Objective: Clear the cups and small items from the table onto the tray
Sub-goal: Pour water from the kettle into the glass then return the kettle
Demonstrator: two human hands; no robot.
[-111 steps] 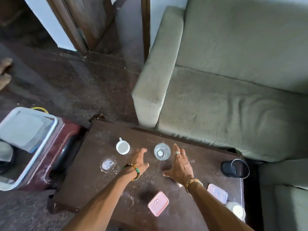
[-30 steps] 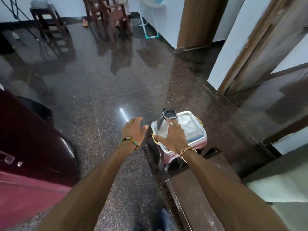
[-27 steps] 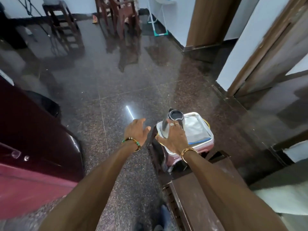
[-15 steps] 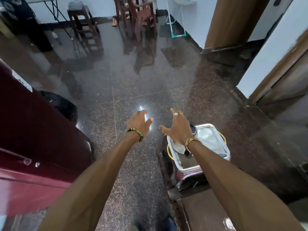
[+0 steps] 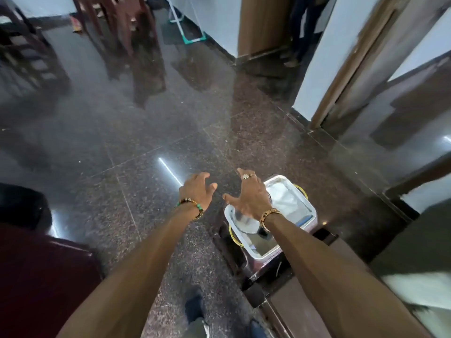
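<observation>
A dark maroon, glossy piece of furniture (image 5: pixel 36 276) fills the lower left corner. Beyond its edge, a wide stretch of polished, dark speckled stone floor (image 5: pixel 146 132) runs up to wooden chairs (image 5: pixel 117 20) at the far end. The left hand (image 5: pixel 197 191) hangs over bare floor with loosely curled, parted fingers and holds nothing. Just beside it, the right hand (image 5: pixel 251 193) has its fingers spread above the near-left end of the white rectangular tray with yellow handles (image 5: pixel 313 211). Under that wrist, a clear glass cup (image 5: pixel 244 225) sits inside the tray, blurred and partly hidden, and pale crumpled cloth (image 5: pixel 285 198) covers the far half. The corner of the dark brown wooden table (image 5: pixel 285 313) lies just below the tray. A brown wooden doorframe (image 5: pixel 341 76) borders the floor at right.
</observation>
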